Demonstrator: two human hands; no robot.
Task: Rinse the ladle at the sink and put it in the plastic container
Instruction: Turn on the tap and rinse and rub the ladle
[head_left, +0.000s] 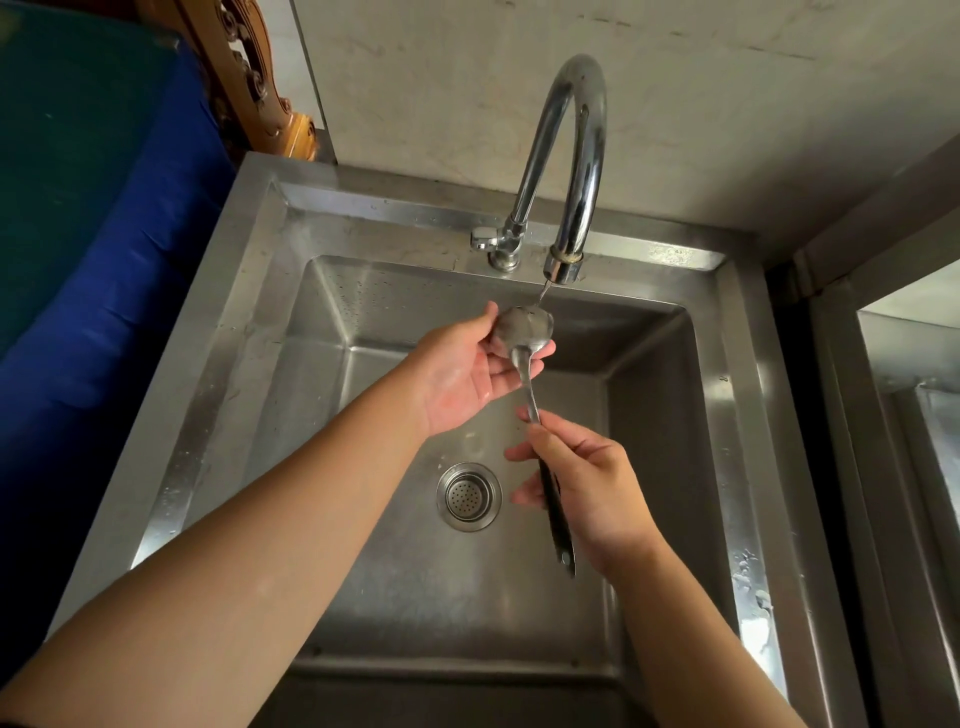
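Note:
A steel ladle (523, 332) with a black handle is held over the basin of the steel sink (249, 291). Its bowl sits just under the spout of the curved chrome tap (571, 156), and a thin stream of water falls onto it. My left hand (462, 374) cups the bowl from below and the left, thumb on its rim. My right hand (587, 488) pinches the handle where steel meets black, the handle's end pointing down toward me. No plastic container is in view.
The drain strainer (469, 497) lies in the basin floor below my hands. A blue and green surface (93, 218) borders the sink on the left. A second steel unit (904, 395) stands at the right. A grey wall rises behind the tap.

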